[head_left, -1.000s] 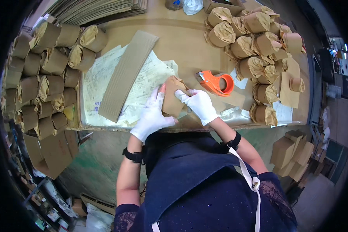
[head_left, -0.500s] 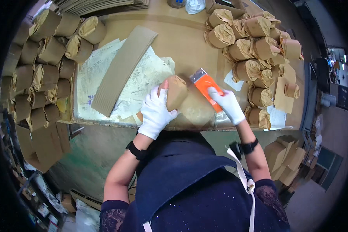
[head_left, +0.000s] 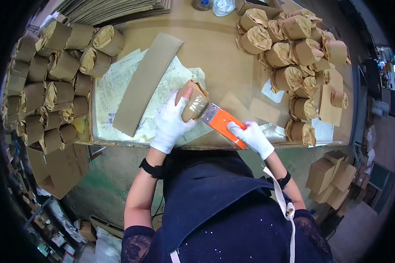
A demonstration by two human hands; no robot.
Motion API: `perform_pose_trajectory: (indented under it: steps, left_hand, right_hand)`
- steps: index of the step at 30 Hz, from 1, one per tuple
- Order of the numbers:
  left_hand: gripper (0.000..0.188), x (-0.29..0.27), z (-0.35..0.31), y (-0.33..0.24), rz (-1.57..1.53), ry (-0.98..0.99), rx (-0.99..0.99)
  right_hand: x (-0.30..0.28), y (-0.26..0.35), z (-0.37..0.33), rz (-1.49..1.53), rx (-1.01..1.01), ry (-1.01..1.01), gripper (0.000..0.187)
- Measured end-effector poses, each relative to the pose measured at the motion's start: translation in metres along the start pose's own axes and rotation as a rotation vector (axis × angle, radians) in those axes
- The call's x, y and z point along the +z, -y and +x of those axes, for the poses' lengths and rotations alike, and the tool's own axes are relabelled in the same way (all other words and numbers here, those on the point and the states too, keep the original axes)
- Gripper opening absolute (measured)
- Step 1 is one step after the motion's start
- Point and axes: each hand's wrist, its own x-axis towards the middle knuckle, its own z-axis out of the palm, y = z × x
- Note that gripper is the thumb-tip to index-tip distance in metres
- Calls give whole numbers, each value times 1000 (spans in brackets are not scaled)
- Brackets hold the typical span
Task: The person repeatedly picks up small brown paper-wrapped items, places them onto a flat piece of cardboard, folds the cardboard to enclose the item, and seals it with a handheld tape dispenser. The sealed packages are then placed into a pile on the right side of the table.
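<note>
My left hand (head_left: 169, 125), in a white glove, grips a brown paper-wrapped package (head_left: 195, 104) near the table's front edge. Shiny tape lies over the package's side facing right. The glove's thumb tip leaves bare skin showing. In my right hand (head_left: 255, 138), also gloved, is an orange tape dispenser (head_left: 226, 124) with a metal end. That metal end meets the package's lower right side; whether the tape is still joined to the dispenser I cannot tell.
A corrugated cardboard strip (head_left: 148, 83) lies across written paper sheets (head_left: 107, 96) on the table. Wrapped packages (head_left: 59, 65) are stacked at left, and more wrapped packages (head_left: 289, 79) at right. Flat cardboard (head_left: 118, 9) is piled at the back. Cardboard boxes (head_left: 331, 177) stand below, right.
The tape dispenser has come left and down against the package, where shiny tape now shows. My left hand has turned the package slightly. The whole view has shifted a little.
</note>
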Motion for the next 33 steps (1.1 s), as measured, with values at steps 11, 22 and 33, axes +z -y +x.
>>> perform_pose_trajectory:
  steps: [11,22,33]
  left_hand:
    - [71,38,-13,-39,-104,-223,111]
    - [111,-25,-43,-60,251,153,-83]
    - [101,-176,6,126,324,-164,-630]
  right_hand:
    - [13,-17,-21,-434,-87,-186,79]
    - [-59,-27,41,-933,-511,-570,35]
    - [-185,-242,-41,-375,-288,-951,69]
